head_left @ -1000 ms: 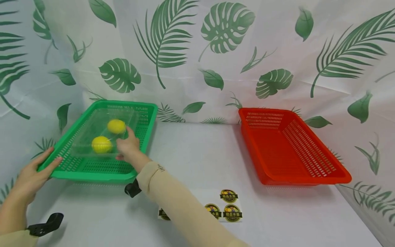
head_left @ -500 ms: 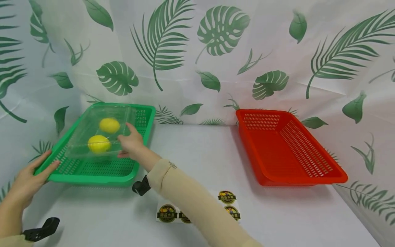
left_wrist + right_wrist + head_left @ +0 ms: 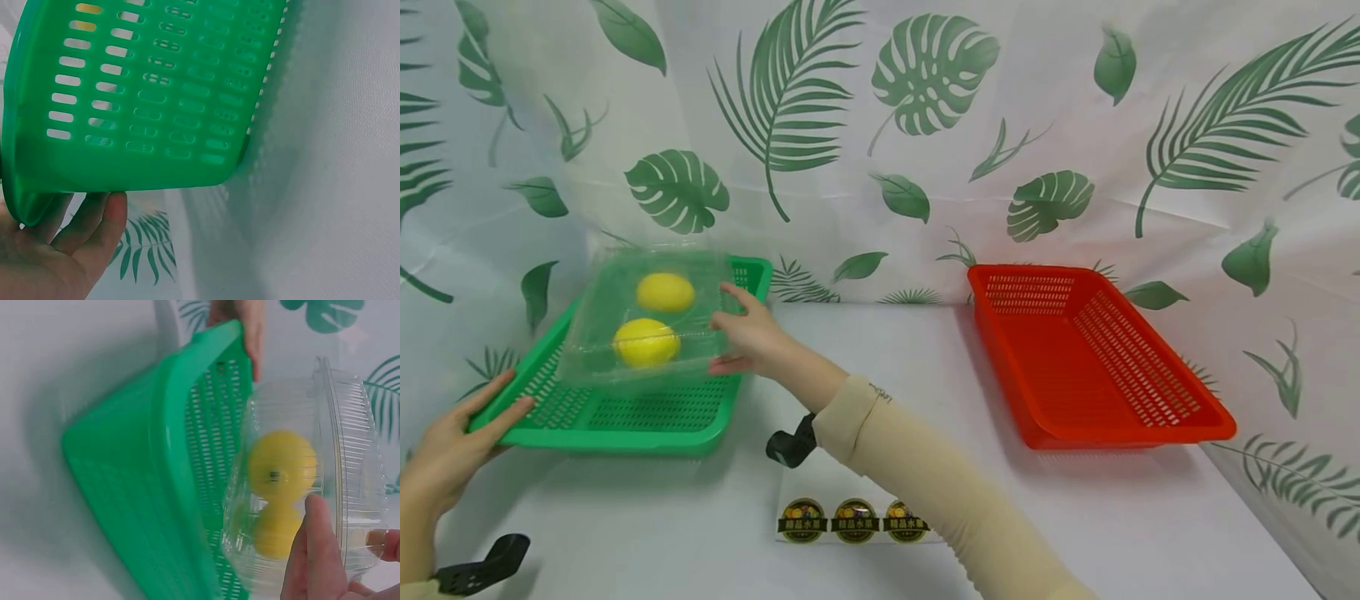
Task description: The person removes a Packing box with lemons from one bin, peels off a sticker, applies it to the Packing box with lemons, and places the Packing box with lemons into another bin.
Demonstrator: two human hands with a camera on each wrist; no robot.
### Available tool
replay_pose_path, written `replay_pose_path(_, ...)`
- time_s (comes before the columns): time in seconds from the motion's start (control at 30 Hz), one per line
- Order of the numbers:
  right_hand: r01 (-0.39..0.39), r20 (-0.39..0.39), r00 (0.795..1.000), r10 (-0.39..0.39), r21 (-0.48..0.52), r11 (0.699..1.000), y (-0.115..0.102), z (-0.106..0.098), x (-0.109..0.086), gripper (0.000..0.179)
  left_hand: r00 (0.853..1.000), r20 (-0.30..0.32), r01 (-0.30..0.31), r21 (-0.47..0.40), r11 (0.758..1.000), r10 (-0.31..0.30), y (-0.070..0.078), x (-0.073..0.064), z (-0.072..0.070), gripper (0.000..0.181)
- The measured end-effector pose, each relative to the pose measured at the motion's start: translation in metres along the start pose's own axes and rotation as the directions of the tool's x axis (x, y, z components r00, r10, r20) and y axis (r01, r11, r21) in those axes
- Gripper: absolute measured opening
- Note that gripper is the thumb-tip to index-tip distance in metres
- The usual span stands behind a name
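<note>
My right hand [image 3: 756,337] grips the right side of a clear plastic clamshell box [image 3: 688,367], thumb on one side and fingers on the other. Inside the lidded box sit two yellow fruits that look like lemons, one toward the back [image 3: 666,292] and one in front [image 3: 646,342]. The box [image 3: 334,437] is held above the green basket [image 3: 617,442], apart from its floor. At the basket's front left corner, my left hand [image 3: 456,450] holds the rim. Its fingertips [image 3: 115,209] touch the outer wall in the left wrist view; the thumb is hidden there.
A red basket [image 3: 1097,436] with no contents visible stands at the right of the white table [image 3: 880,392]. A sheet of round fruit stickers [image 3: 854,521] lies at the front middle, partly under the right sleeve [image 3: 940,467]. A leaf-print cloth [image 3: 820,100] hangs behind.
The clamshell box has risen out of the green basket, held by my right hand. The left hand keeps its hold on the rim, and the whole view has shifted slightly.
</note>
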State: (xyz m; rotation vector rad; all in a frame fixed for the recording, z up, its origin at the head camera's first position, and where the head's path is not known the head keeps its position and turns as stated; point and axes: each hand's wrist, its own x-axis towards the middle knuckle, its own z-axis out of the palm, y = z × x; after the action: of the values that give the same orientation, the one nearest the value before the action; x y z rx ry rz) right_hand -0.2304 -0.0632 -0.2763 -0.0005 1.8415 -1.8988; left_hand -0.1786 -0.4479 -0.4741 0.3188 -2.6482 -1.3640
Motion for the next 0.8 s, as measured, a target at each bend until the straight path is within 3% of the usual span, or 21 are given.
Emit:
replay_pose_path(0.2, 0.014, 0.045, 0.999, -0.013, -0.019, 1.000, -0.011, -0.024, -0.017, 0.061, 1.000, 0.004, -0.020, -0.024, 1.000, 0.020, 0.001, -0.002, -0.002, 0.067)
replay_pose_path(0.8, 0.071, -0.004, 0.997, -0.071, -0.094, 0.993, -0.015, -0.086, -0.050, 0.054, 0.999, -0.028, 0.018, 0.000, 1.000, -0.018, 0.001, 0.000, 0.002, 0.068)
